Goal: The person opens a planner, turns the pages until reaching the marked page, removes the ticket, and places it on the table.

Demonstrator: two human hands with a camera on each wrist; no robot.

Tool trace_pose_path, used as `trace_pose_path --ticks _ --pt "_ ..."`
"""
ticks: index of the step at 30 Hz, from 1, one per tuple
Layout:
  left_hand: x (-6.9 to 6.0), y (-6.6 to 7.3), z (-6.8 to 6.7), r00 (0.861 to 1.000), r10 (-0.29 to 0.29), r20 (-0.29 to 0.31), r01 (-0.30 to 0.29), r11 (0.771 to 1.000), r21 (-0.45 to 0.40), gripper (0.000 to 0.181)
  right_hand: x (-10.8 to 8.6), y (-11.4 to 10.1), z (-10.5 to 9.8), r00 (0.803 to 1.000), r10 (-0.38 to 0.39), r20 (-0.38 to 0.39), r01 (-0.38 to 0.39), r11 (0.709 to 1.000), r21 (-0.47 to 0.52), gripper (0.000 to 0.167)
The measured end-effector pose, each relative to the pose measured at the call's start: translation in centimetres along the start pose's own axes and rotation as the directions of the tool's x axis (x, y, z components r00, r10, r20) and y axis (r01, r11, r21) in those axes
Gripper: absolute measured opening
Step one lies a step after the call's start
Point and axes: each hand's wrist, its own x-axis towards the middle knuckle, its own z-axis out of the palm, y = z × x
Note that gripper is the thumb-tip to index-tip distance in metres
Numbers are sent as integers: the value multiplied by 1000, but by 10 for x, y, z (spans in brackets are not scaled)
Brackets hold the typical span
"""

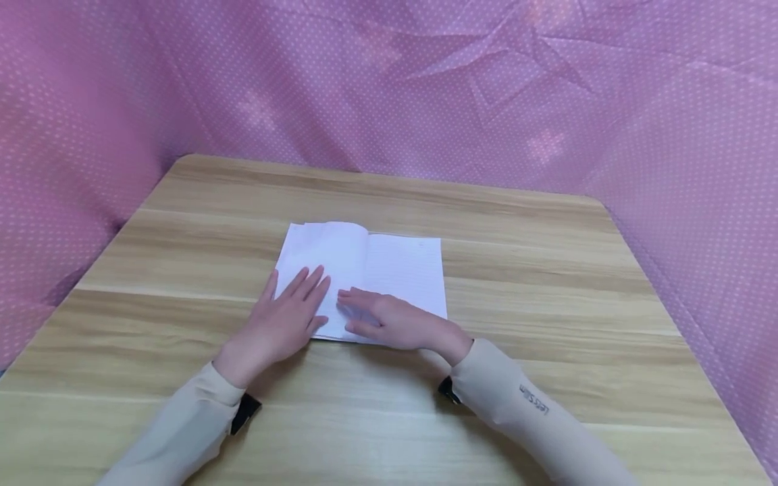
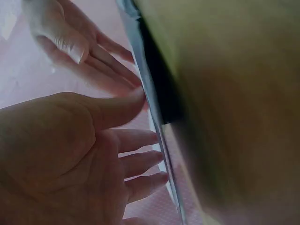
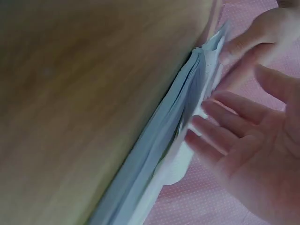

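An open notebook with white ruled pages lies on the wooden table. Its left page bulges up near the spine. My left hand rests on the lower part of that page, fingers spread and straight. Close to the spine, my right hand reaches across the lower right page with extended fingers pointing left. In the right wrist view, the fingertips of the right hand are at the raised page edges; whether they touch is hard to tell. The left wrist view shows the left hand's fingertips against the notebook.
The wood-grain table extends around the notebook on all sides. A pink dotted cloth hangs behind the table and along both sides. Dark devices are worn under both wrists, at the beige sleeves.
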Motion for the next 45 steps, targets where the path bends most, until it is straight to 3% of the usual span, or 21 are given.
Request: trace_pose_path --ticks 5,10,16,22,32,39,45 --pt "-2 -5 5 993 -44 113 51 997 -59 67 -11 7 -2 999 31 30 -25 984 -177 58" --pt "-4 -7 6 985 -58 165 81 987 -136 68 -34 25 -8 1000 27 5 -24 958 -285 70" --pt "-6 -12 7 986 -33 161 63 981 -186 68 -64 41 -18 995 92 -23 -95 960 -264 78" --pt "-6 -13 8 987 -28 156 57 981 -186 68 -74 47 -21 993 116 -36 -122 965 -233 79" --pt "-6 -14 8 989 -19 145 46 981 -187 66 -68 53 -31 981 192 -28 -193 957 -215 78" --pt "-6 -14 8 988 -18 153 48 980 -193 66 -43 71 -53 947 321 -20 -318 927 -201 75" --pt "-6 -15 8 989 -14 147 43 980 -194 66 -20 88 -71 940 335 -62 -340 915 -216 71"
